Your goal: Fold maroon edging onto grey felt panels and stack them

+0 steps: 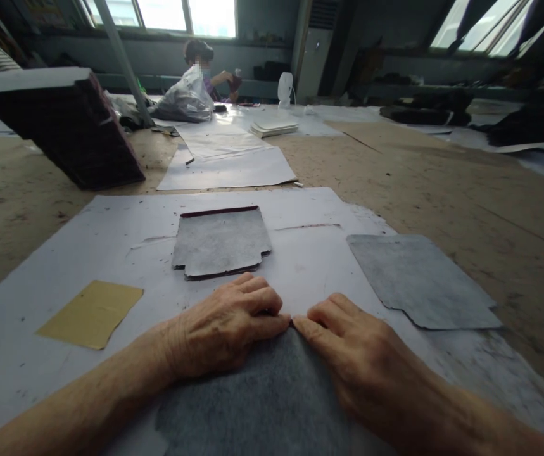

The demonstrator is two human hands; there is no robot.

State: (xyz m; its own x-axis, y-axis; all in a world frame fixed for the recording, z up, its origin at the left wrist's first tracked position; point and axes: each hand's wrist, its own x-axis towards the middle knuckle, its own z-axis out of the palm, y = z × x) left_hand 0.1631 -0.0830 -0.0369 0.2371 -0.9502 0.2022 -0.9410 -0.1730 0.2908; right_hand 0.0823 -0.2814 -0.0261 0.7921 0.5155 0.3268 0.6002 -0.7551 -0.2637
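On white paper (309, 266): pinch grey-faced panel (262, 405) edge evenly at twelve o'clock, between closed fingers of left hand (227, 323) and right hand (371, 354).

Daylight is entering through the rear windows (167, 14), which are clipping to white. The room is remaining dim, and glare is forming on the far tabletop (238, 117). Wide-angle distortion is stretching the edges; the background is rendering soft, and pixelation is masking one face.

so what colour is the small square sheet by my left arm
The small sheet is plain mustard yellow, seen best in the head view.
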